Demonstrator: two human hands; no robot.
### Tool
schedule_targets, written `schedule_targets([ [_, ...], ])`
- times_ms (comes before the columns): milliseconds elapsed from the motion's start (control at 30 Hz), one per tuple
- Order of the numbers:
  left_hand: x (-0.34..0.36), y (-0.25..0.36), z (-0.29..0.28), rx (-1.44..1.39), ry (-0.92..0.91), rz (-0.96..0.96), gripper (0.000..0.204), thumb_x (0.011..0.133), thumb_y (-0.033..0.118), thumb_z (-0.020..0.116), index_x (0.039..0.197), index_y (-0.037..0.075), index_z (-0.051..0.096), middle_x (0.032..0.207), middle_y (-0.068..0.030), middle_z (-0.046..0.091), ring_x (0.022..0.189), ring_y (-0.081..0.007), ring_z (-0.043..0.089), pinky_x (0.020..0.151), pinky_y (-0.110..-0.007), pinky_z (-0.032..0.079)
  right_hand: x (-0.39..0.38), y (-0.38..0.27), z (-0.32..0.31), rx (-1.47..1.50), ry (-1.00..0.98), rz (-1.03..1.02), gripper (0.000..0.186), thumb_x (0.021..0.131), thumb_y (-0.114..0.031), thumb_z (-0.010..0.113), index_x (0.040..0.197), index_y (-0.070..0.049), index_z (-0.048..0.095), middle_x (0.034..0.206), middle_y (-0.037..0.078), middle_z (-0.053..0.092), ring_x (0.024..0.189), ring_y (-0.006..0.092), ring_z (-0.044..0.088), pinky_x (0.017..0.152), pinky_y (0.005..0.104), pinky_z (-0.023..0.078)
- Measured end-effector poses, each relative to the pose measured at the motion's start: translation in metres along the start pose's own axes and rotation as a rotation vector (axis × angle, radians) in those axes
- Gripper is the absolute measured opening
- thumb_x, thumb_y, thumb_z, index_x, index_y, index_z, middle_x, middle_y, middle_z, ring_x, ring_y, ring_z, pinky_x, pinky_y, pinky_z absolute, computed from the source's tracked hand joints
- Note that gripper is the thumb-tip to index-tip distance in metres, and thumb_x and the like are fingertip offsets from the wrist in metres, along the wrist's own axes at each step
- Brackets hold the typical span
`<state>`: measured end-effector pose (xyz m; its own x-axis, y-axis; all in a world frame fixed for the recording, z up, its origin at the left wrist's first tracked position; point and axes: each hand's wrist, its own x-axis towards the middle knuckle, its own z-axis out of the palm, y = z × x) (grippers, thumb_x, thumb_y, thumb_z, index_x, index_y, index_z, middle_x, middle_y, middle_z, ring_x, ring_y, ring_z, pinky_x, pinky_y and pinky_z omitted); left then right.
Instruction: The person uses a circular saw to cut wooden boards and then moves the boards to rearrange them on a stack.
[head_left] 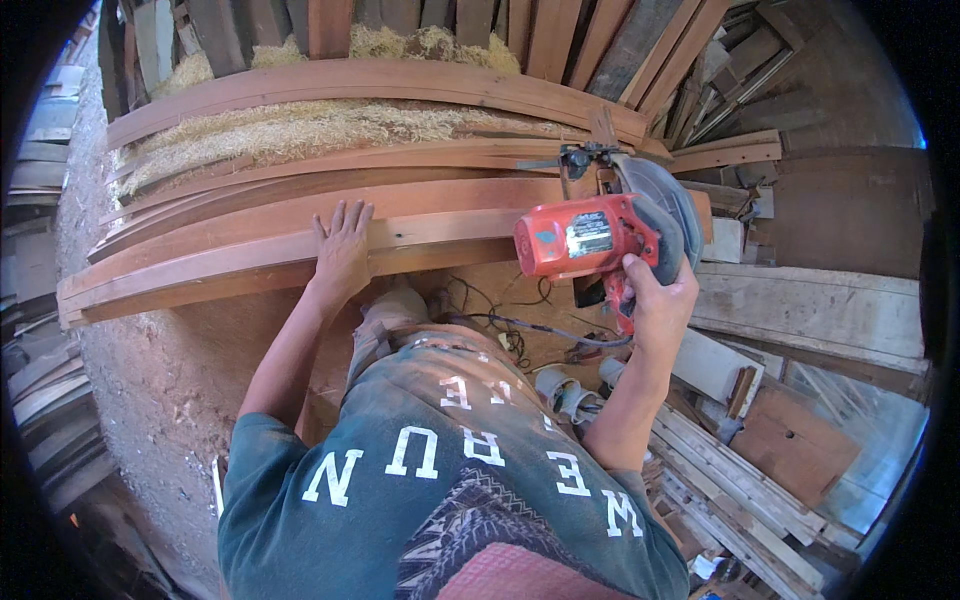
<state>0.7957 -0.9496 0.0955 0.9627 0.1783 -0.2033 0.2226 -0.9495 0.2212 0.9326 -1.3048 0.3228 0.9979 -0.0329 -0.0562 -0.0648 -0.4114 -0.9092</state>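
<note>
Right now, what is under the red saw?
The red circular saw, gripped by the right hand, sits on a long reddish wooden plank. The left hand presses that plank flat. The saw's body and guard cover the blade's contact with the wood.

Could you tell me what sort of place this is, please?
Probably a woodworking yard: long reddish-brown wooden planks under the left hand, a red handheld circular saw in the right hand, pale sawdust heaps.
</note>
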Motion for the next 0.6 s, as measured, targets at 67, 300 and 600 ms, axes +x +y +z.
schedule_targets([
  [67,0.018,0.005,0.021,-0.009,0.034,0.007,0.079,0.082,0.023,0.081,0.151,0.008,0.046,0.151,-0.0155,0.052,0.147,-0.0357,0.043,0.118,-0.075,0.025,0.022,0.014,-0.01,0.039,0.003,-0.025,0.043,0.083,0.003,0.072,0.127,0.004,0.07,0.108,0.008,0.074,0.091,0.0126,0.068,0.083,0.0294,0.054],
  [300,0.037,0.001,0.069,-0.071,0.048,0.042,0.042,0.081,0.018,0.077,0.12,0.009,0.064,0.119,-0.0107,0.069,0.121,-0.0312,0.065,0.118,-0.064,0.032,0.081,0.026,-0.029,0.038,-0.113,-0.002,0.04,0.085,-0.001,0.075,0.125,0.002,0.07,0.095,0.003,0.071,0.069,0.0065,0.059,0.062,0.0243,0.048],
  [600,-0.035,0.082,0.069,0.165,0.449,-0.448,0.068,0.08,0.006,0.071,0.146,0.005,0.052,0.147,-0.0233,0.054,0.141,-0.0386,0.05,0.125,-0.063,0.025,0.182,0.09,-0.064,-0.031,-0.451,-0.099,0.044,0.088,-0.002,0.074,0.13,0.004,0.067,0.113,0.009,0.074,0.099,0.0172,0.068,0.093,0.0333,0.053],
])
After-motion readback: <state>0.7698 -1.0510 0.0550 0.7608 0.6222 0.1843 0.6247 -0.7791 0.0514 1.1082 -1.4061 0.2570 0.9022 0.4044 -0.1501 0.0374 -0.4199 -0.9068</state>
